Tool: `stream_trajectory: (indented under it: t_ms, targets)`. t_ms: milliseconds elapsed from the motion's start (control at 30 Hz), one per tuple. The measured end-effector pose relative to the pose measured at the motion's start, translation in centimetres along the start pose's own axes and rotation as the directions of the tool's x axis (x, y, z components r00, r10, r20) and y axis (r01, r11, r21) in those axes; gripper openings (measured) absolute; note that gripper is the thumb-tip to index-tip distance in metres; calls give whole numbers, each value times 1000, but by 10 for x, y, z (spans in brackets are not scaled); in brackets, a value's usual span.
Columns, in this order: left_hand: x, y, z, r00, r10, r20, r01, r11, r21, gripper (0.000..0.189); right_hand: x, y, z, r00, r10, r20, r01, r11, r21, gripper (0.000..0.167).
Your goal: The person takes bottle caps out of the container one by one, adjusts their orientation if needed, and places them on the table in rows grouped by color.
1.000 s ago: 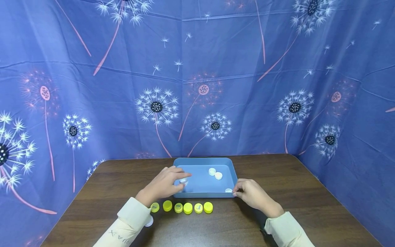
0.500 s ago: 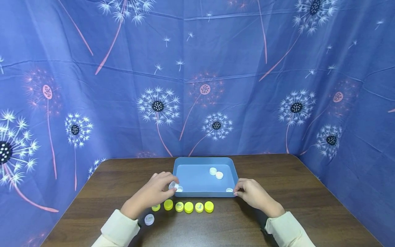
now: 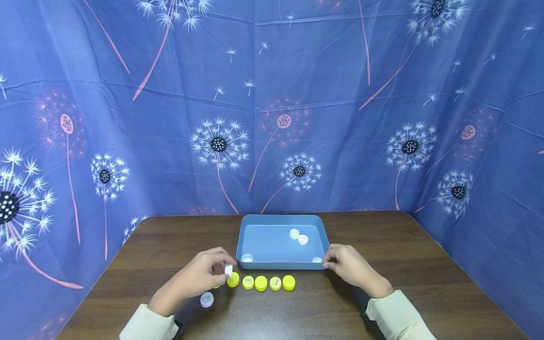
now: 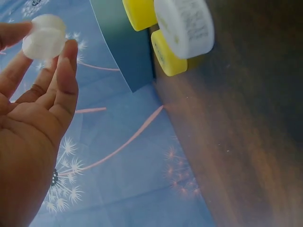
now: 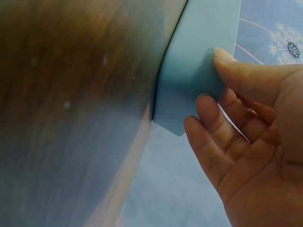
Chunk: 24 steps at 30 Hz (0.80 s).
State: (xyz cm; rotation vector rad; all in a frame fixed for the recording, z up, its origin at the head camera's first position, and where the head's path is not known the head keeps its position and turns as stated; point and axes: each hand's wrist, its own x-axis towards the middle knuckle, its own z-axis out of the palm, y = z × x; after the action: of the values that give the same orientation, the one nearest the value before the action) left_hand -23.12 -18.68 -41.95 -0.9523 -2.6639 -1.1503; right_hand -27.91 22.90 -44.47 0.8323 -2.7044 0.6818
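My left hand pinches a white bottle cap between thumb and fingers, left of the blue tray and above the left end of a row of yellow caps. In the left wrist view the held white cap stands on edge between the fingertips. My right hand holds the tray's near right corner, with the thumb on the outer wall in the right wrist view. Inside the tray, two white caps touch towards the back right. Another white cap lies at the near left corner and one at the near right.
Below the left hand, a white cap with printed marks lies on the brown wooden table. The yellow caps form a line along the tray's front wall. A blue dandelion-patterned cloth hangs behind and beside the table.
My left hand has lifted a white cap from the tray's left side and brought it left and towards me, over the table. The right hand keeps hold of the tray corner.
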Motion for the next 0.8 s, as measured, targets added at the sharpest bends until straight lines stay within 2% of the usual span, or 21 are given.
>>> stream_trajectory:
  t_ms: [67, 167, 367, 500, 633, 800]
  targets:
    - [-3, 0, 1, 1000, 14, 1, -13, 999, -34, 26, 0, 0, 0, 1000, -2, 0, 2, 1000, 3, 14]
    - [-8, 1, 2, 1000, 22, 6, -22, 999, -41, 23, 0, 0, 0, 1000, -7, -8, 7, 1000, 4, 14]
    - [-20, 3, 6, 997, -42, 60, 41, 999, 9, 21, 0, 0, -1, 1000, -25, -17, 25, 1000, 2, 16]
    - [-25, 1, 9, 997, -43, 68, 38, 997, 66, 25, 1, 0, -2, 1000, -23, -9, 23, 1000, 2, 16]
    - [-27, -1, 12, 998, -11, 60, 3, 990, 137, 29, 1, -1, -2, 1000, -19, -11, 19, 1000, 5, 17]
    - [-29, 0, 14, 998, 9, 61, -25, 961, 276, 32, 0, -1, -2, 1000, -16, -8, 16, 1000, 10, 17]
